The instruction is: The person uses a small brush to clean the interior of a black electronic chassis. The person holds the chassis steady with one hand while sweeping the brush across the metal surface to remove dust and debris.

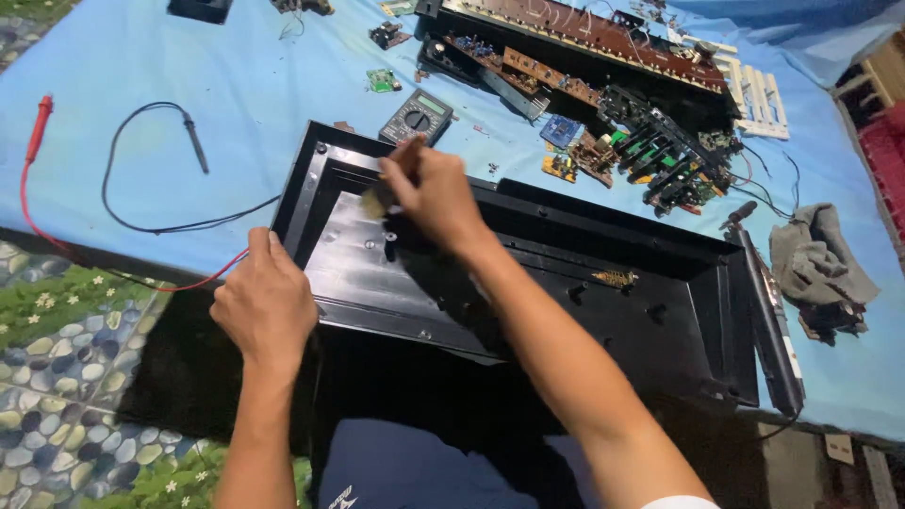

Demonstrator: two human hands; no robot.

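Case: a long black plastic case (528,273) lies open side up on the blue cloth (141,57), its near edge hanging over the table edge toward the person
Long axis: runs from about 10 o'clock to 4 o'clock across the view; the left end points toward 10 o'clock, the right end toward 4 o'clock
Left hand: the left hand (266,306) rests at 8 o'clock of the case, fingers curled over its near left rim, gripping the edge
Right hand: the right hand (436,198) is inside the left part of the case, fingers pinched around a small brush (379,200) whose pale bristles touch the shiny inner floor
Inner floor: grey and glossy at the left end, darker toward the right, with a small gold part (615,278) near the far wall
Meter: a dark multimeter (416,117) sits just beyond the case at 12 o'clock of the right hand
Leads: a black probe lead (193,141) loops at 10 o'clock; a red probe lead (38,132) lies at 9 o'clock and trails back under the left hand
Boards: brown circuit boards (584,38) and a cluster of black and green parts (660,160) lie at 1 o'clock, beside a row of white keys (759,99)
Rag: a grey rag (815,259) lies at 3 o'clock, just past the case's right end
Floor: pebble-pattern flooring (57,377) shows at 7 o'clock
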